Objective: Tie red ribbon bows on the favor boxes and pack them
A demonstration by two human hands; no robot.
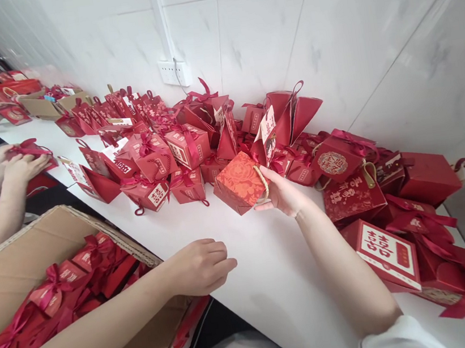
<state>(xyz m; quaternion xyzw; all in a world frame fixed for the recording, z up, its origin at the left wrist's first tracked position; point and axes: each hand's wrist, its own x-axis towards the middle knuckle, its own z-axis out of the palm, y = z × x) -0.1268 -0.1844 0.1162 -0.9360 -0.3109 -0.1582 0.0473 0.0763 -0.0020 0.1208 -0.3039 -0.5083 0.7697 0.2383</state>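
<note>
My right hand [283, 191] grips a red patterned gift box [239, 183] with a cord handle, held just above the white counter [265, 261] in front of a pile of red boxes. My left hand [202, 266] hovers over the counter's near edge with its fingers loosely curled and nothing in them. It sits just right of an open cardboard carton [20, 253] that holds several red ribboned boxes [71, 286].
Many red gift boxes and bags with ribbons [161, 155] crowd the counter along the tiled wall, more at the right [386, 253]. Another person's hands [21, 164] hold a red box at far left. A wall socket [175, 72] sits above the pile.
</note>
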